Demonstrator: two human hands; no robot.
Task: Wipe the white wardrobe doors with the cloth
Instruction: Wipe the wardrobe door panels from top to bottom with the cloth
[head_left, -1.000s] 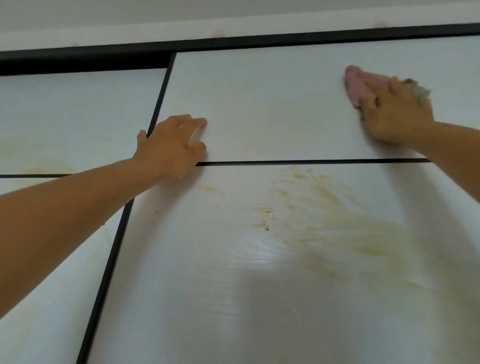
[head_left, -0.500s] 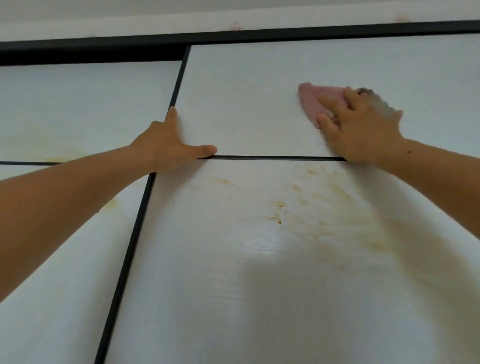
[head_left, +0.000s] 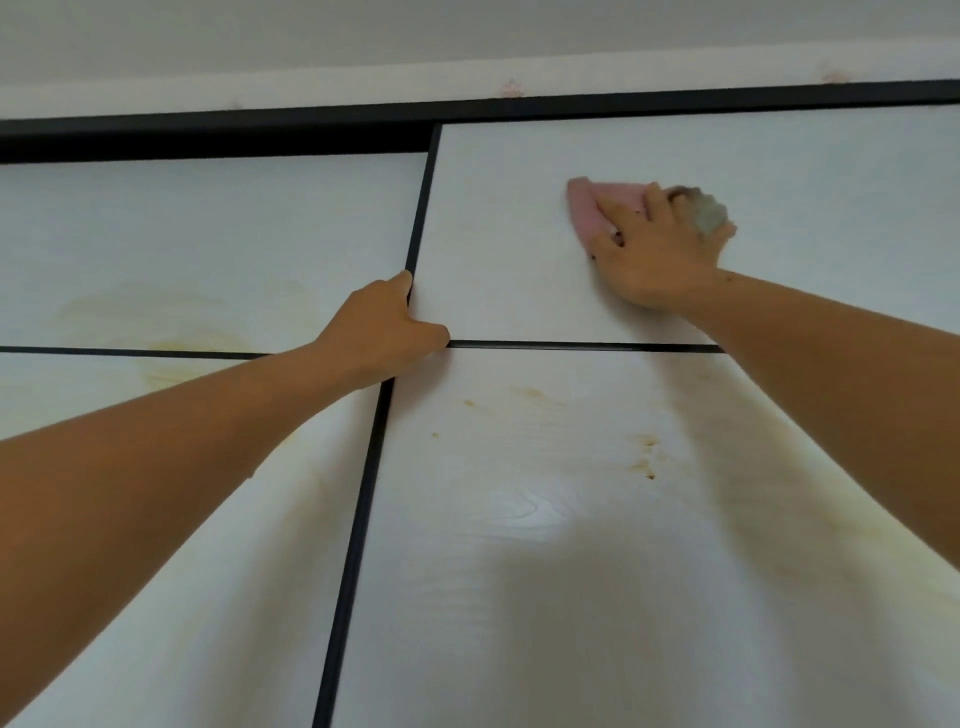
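A white wardrobe door (head_left: 519, 519) fills the view, split by black strips into panels. My right hand (head_left: 654, 249) presses a pink cloth (head_left: 589, 208) flat against the upper right panel (head_left: 493, 249); a grey-green part of the cloth (head_left: 709, 213) bunches by my thumb side. My left hand (head_left: 384, 332) grips the black left edge of that door where the vertical strip (head_left: 415, 223) meets the horizontal one (head_left: 571, 345), thumb lying along the horizontal strip. Yellow-brown stains (head_left: 647, 457) mark the lower panel.
A second door (head_left: 182, 249) sits behind at the left, with faint yellow rings (head_left: 156, 322). A black top rail (head_left: 467, 111) runs above both doors, under a white cornice (head_left: 467, 78) and the ceiling.
My right hand has slid the cloth leftward along the upper panel. My left hand has moved from lying flat on the panel to gripping the door's left edge.
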